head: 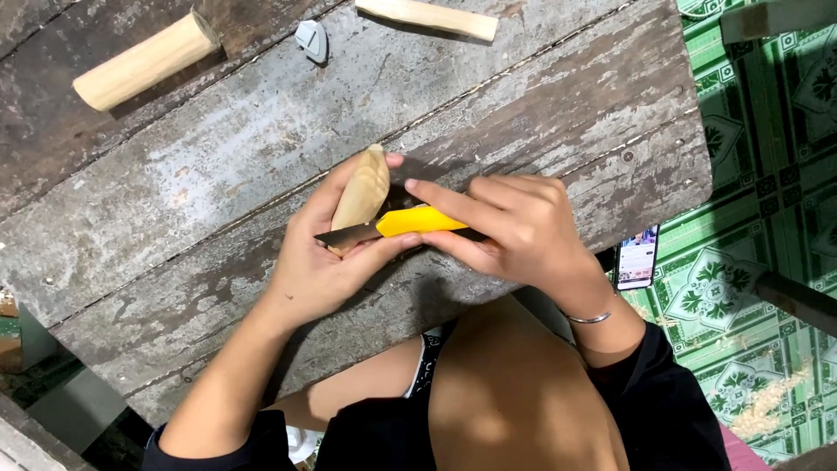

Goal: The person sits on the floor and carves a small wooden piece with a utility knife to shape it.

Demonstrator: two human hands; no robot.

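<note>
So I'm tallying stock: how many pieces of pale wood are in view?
3. A round pale wooden stick lies top left on the table, a split pale wooden piece at the top edge, and a carved pale wooden piece in the left hand. None looks hidden.

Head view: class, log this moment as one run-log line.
left hand: holds carved wood piece | right hand: holds yellow-handled knife, blade on wood | surface: worn plank table | nearby: wooden sticks
</note>
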